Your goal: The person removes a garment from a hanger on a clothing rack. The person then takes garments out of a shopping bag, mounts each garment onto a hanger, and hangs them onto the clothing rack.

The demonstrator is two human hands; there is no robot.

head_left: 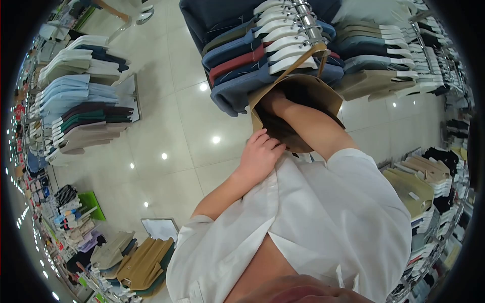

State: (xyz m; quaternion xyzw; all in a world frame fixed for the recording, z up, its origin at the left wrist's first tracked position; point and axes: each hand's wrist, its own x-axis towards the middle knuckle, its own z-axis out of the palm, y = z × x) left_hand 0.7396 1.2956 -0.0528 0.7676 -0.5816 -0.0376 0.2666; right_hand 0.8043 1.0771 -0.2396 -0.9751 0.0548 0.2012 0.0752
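A brown paper bag (260, 98) with tan strap handles hangs by a handle at the end of a metal clothes rail (306, 20). Its mouth is open toward me and its inside is dark. My left hand (260, 156) grips the near left edge of the bag, fingers curled over the rim. My right hand (274, 102) reaches down inside the bag, with the forearm across the opening. Its fingers are hidden there, so I cannot see what they touch. Right behind the bag hang blue, red and dark garments (242, 81) on white hangers (290, 50).
More garments (376, 76) hang on a rail to the right. On the left stands a rack of light blue, white and dark shirts (81, 96). Folded and hanging clothes (144, 260) are at lower left, others (411, 187) at lower right. Shiny tiled floor (172, 126) runs between them.
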